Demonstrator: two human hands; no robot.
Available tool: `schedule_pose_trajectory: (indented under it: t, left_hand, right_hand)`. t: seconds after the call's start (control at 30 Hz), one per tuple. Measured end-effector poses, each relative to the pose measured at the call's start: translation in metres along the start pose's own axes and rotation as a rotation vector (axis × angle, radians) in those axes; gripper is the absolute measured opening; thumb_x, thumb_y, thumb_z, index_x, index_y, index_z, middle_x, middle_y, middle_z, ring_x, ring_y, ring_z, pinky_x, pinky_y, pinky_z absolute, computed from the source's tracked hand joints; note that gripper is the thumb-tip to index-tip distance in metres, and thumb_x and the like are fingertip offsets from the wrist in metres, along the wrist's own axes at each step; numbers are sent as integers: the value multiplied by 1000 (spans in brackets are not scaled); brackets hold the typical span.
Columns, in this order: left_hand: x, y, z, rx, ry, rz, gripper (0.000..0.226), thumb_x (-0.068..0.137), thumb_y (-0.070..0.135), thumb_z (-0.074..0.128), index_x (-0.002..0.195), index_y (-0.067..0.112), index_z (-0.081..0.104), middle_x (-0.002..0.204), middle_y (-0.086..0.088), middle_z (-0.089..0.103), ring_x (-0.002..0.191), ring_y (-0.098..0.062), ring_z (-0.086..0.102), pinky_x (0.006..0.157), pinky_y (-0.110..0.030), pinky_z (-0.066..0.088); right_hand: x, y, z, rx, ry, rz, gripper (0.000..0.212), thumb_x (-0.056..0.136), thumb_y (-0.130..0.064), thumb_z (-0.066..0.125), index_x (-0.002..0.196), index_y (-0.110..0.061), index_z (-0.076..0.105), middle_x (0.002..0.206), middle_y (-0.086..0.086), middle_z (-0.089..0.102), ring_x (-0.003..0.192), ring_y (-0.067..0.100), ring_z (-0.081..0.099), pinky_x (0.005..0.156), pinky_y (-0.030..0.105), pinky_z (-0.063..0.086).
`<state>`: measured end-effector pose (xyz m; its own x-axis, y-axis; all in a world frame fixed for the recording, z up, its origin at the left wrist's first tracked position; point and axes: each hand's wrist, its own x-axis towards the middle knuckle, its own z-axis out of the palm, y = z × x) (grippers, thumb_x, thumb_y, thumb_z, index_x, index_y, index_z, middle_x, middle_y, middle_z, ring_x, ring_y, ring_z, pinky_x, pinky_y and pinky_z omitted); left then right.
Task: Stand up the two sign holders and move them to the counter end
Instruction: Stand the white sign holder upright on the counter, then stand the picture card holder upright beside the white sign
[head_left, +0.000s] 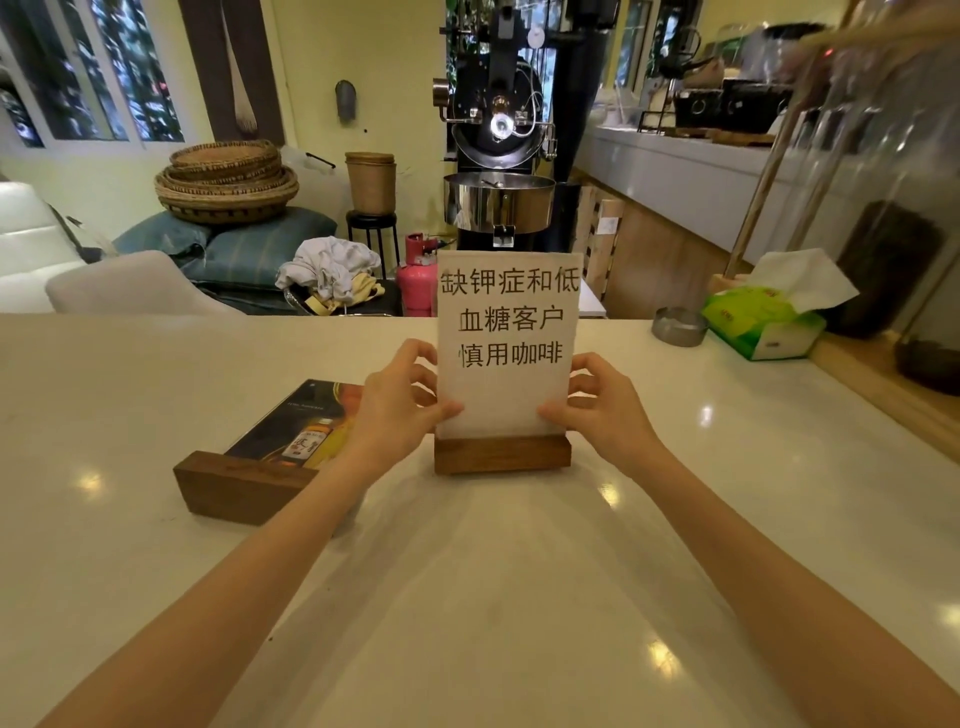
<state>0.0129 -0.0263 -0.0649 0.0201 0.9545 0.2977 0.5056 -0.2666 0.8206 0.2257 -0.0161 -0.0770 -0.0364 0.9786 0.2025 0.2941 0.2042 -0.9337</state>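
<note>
Head view: your left hand (400, 400) and right hand (605, 402) pinch the side edges of the upright white-card sign holder with its dark wooden base (503, 364), thumbs in front, fingers curled behind. Base appears flat on the pale glossy counter (519, 597). Left of it, the second holder with a dark bottle poster (270, 447) lies flat. Grip low near the base; slide, don't tip.

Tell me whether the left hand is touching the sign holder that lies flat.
Cannot tell. In the head view the left hand grips the upright sign holder; its wrist overlaps the flat sign holder, hiding any gap.
</note>
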Motion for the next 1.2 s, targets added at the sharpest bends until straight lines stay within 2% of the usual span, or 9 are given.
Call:
schedule_pose_trajectory:
  t: [0.17,0.4,0.57,0.67,0.73,0.8,0.9,1.03,1.2]
  left_hand:
    - [-4,-2,3,94,23,106,38,75,12,69,95,20,37,97,-7,64,80,-21,63,66,-27,54]
    - [-7,-4,6,178,-2,139,35,79,12,65,94,19,34,108,-8,61,79,-14,57,57,-11,42]
    - [-8,-3,6,218,-32,105,31,80,15,64,95,16,37,106,-8,60,78,-16,55,57,-11,42]
    - [-7,3,-10,255,-150,0,28,80,24,64,97,17,42,102,-7,62,81,-16,58,64,-22,48]
    - [-7,8,-35,243,-284,-85,30,80,29,63,103,16,49,103,-3,63,87,-18,61,75,-30,51]
    - [-7,13,-67,188,-425,-150,28,83,31,59,105,16,54,104,-4,66,89,-18,64,79,-31,52]
    - [-8,11,-114,176,-577,-239,33,82,34,56,110,17,58,103,-4,68,93,-18,67,86,-33,52]
    - [-3,-17,-149,102,-411,-333,40,76,43,60,105,16,63,102,-5,70,98,-19,64,75,-25,53]
    - [-3,-80,-161,87,-240,-575,44,83,39,57,115,10,56,115,-10,60,108,-26,55,94,-40,45]
  right_hand:
    - [-7,6,3,-29,36,-85,34,73,-5,72,89,-25,49,93,0,64,79,15,66,64,19,58]
    - [-15,8,6,-62,70,-69,35,76,-11,70,100,-23,48,97,-11,59,82,10,61,67,16,52]
    - [-17,5,8,-106,62,-49,38,76,-12,70,103,-21,44,100,-9,57,87,16,59,70,19,52]
    - [-24,-3,11,-218,246,-42,45,71,-16,75,101,-16,41,101,-3,54,88,17,56,75,28,52]
    - [-33,-18,15,-213,443,-128,37,73,-17,72,94,-15,41,90,-1,53,81,19,55,71,30,52]
    - [-42,-36,20,-216,501,-240,23,79,-14,65,85,-16,44,81,-3,54,75,16,55,65,27,51]
    - [-46,-63,43,-51,226,-136,9,81,-10,60,80,-15,53,80,1,64,72,15,61,60,25,54]
    - [-37,-73,91,180,-285,398,25,83,-13,62,105,-2,57,101,16,67,86,24,69,75,33,59]
    - [-19,-61,136,261,-378,672,36,81,-18,65,110,-1,53,106,22,66,94,30,68,87,40,56]
